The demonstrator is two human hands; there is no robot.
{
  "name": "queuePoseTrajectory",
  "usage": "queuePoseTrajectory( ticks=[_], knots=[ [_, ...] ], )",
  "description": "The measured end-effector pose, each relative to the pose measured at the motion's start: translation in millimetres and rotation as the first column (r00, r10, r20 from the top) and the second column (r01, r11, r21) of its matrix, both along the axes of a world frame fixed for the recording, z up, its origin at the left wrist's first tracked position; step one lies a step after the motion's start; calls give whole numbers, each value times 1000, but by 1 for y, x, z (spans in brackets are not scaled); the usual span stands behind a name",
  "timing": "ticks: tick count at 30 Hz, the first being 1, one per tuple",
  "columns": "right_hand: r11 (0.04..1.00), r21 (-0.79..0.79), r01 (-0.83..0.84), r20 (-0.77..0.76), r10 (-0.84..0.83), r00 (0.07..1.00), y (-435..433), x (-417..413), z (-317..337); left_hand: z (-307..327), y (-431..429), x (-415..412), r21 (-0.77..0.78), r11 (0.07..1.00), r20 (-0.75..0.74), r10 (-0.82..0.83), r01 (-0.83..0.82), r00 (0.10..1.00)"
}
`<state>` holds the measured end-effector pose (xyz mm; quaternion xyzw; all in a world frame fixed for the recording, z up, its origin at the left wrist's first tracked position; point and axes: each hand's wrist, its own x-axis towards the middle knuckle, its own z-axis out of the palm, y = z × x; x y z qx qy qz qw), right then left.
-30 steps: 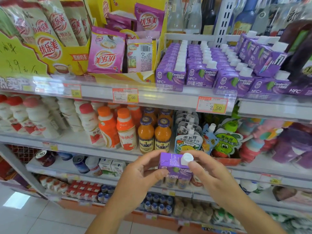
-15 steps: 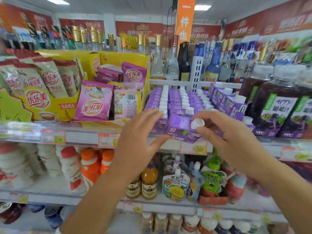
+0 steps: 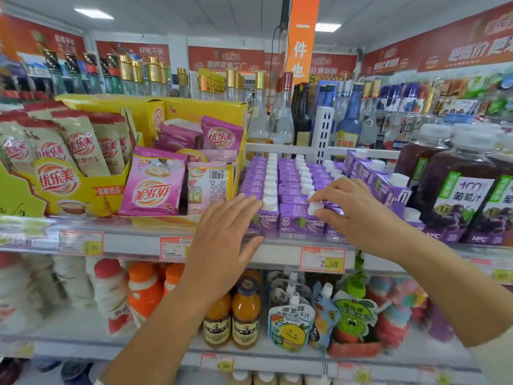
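Juice carton at the shelf front

The right hand (image 3: 361, 215) pinched the white screw cap (image 3: 315, 208) of the small purple cardboard juice carton (image 3: 298, 219), upright at its row's front on the grey shelf (image 3: 277, 250). The left hand (image 3: 224, 245), fingers straight, lay just left, farther off, against the neighbouring carton (image 3: 268, 218).

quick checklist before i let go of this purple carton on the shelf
1. Grip: right hand pinches the white cap of the purple carton: ok.
2. Carton upright, label facing out: ok.
3. Base fully seated on the shelf: cannot tell, the front rail hides it.
4. Left hand open, fingertips at the neighbouring carton: ok.
5. Front face level with that neighbour: ok.
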<state>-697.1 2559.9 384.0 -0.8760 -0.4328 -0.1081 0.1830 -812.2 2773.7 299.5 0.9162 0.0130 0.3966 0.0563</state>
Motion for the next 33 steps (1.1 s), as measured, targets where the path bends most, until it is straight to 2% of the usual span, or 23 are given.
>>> queuePoseTrajectory(
  ticks=[5, 8, 11, 17, 20, 23, 25, 27, 29, 30, 32, 33],
  knots=[
    [998, 46, 39, -76, -35, 996, 5, 12, 24, 9, -8, 3, 27, 1000, 32, -12, 12, 999],
    [992, -113, 53, -82, -63, 995, 14, 23, 35, 13, -16, 12, 90, 994, -6, -65, 66, 998],
    [967, -252, 45, -83, -68, 994, 22, 33, 41, 10, -20, 17, 85, 995, -25, -56, 58, 998],
    [952, -305, 24, -78, -50, 996, 29, 43, 41, 12, -21, 15, 45, 996, -57, -79, 81, 995],
    [981, -195, 1, -108, -22, 994, 23, 37, 43, 14, -21, 13, 26, 995, -98, -89, 92, 991],
    [998, 66, 21, -76, -16, 997, 13, 17, 51, 16, -22, 13, -4, 994, -101, -110, 110, 989],
    [959, 282, 15, -63, 4, 998, 3, -2, 54, 17, -24, 11, -51, 990, -51, -134, 132, 990],
    [888, 459, -25, -115, 88, 989, -7, -21, 49, 19, -30, 0, -202, 968, 47, -143, 149, 989],
    [862, 504, -51, -208, 178, 962, -13, -36, 33, 21, -40, -19, -408, 890, 117, -172, 205, 978],
    [872, 486, -65, -266, 218, 939, -14, -44, 21, 21, -46, -30, -539, 804, 119, -223, 251, 968],
    [874, 476, -94, -406, 313, 859, -10, -56, -8, 13, -54, -49, -784, 543, 104, -363, 301, 926],
    [871, 484, -80, -472, 337, 814, -7, -62, -23, 6, -55, -56, -849, 443, 97, -404, 287, 910]
  ],
)
